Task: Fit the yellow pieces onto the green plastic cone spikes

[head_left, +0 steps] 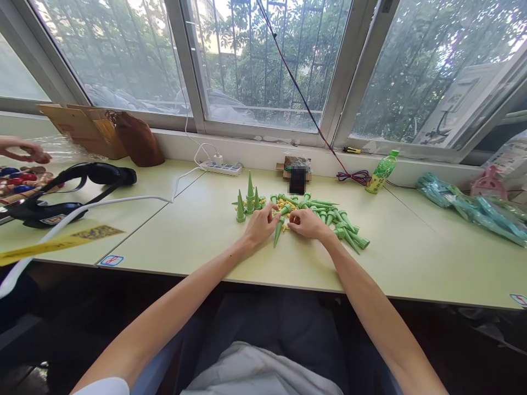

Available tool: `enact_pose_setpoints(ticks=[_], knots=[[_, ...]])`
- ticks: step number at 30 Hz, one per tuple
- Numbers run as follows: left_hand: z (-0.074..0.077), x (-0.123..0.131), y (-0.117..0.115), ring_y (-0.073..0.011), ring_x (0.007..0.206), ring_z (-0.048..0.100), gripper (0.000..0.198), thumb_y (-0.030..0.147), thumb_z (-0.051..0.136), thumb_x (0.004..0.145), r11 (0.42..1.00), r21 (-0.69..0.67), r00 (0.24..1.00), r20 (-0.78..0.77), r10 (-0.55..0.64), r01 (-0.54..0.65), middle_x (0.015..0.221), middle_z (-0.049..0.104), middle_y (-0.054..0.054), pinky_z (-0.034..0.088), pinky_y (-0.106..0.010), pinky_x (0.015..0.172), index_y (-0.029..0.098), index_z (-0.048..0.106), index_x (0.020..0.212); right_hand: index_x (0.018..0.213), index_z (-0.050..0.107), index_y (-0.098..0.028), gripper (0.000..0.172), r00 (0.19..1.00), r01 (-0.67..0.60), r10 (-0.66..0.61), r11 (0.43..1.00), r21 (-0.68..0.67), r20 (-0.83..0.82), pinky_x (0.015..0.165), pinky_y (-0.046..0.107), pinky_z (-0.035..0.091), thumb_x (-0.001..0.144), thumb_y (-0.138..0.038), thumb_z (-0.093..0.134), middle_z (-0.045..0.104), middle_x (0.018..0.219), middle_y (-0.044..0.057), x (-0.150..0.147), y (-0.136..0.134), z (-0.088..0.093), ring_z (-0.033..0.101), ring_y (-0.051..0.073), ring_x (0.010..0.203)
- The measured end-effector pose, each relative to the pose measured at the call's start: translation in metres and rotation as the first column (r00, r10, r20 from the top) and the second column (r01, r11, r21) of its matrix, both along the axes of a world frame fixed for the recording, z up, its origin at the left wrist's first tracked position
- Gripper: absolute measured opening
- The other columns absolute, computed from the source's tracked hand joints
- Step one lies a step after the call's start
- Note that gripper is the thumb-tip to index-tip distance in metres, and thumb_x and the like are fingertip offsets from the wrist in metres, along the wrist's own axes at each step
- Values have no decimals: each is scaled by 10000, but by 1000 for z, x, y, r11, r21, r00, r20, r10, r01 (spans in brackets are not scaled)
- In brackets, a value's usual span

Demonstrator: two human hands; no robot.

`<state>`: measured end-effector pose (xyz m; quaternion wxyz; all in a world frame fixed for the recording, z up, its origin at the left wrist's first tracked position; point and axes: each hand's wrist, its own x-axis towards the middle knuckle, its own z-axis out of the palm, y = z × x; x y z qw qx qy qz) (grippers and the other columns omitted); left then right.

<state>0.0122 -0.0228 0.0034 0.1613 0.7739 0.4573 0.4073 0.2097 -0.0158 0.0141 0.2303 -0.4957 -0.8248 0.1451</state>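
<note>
My left hand (260, 225) rests on the pale green table (197, 236), fingers curled around a green cone spike (279, 230) that points toward me. My right hand (307, 223) is beside it, fingers pinched on something small that I cannot make out, near a scatter of small yellow pieces (282, 204). Behind my left hand, a few green cones (248, 200) stand upright. To the right of my right hand lies a heap of green cones (341, 222) on their sides.
A black headset (61, 192) with a white cable lies at left, near another person's hand (28, 151) over coloured pieces. A power strip (221, 167), a brown pouch (138, 142), a green bottle (381, 171) and teal plastic packets (473, 208) line the back.
</note>
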Motion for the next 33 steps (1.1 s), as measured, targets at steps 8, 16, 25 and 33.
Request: enact_pose_setpoints(ticks=[8, 16, 25, 33], knots=[[0, -1, 0, -117, 516, 440, 182, 330, 544, 941, 1000, -3, 1000, 10, 1, -1, 558, 472, 63, 333, -252, 576, 180, 627, 1002, 687, 604, -167, 142, 996, -5, 9, 999, 47, -89, 651, 247, 380, 824, -159, 569, 622, 660, 3, -2, 2, -5, 513, 120, 620], [-3, -1, 3, -117, 541, 475, 167, 337, 558, 928, 999, 41, 1000, 21, -1, 0, 606, 534, 44, 360, -251, 601, 187, 630, 949, 770, 599, -183, 162, 966, 49, -16, 991, 122, -259, 643, 255, 390, 890, -269, 532, 622, 670, 2, -5, 2, -3, 505, 129, 594], [-1, 0, 1, -118, 558, 493, 173, 323, 564, 929, 998, 56, 1000, 18, -15, 14, 621, 562, 25, 381, -255, 613, 176, 655, 920, 815, 520, -220, 249, 882, 36, -32, 999, -1, -469, 555, 285, 422, 938, -437, 512, 550, 590, -26, -7, 1, -1, 498, 137, 466], [-1, 0, 0, -122, 630, 512, 228, 318, 551, 955, 982, 76, 984, -18, -175, 175, 802, 639, -40, 420, -266, 637, 155, 709, 972, 831, 499, -225, 404, 735, -187, 34, 970, -154, -677, 416, 248, 353, 864, -619, 582, 527, 568, -55, -14, 5, -7, 459, 101, 405]])
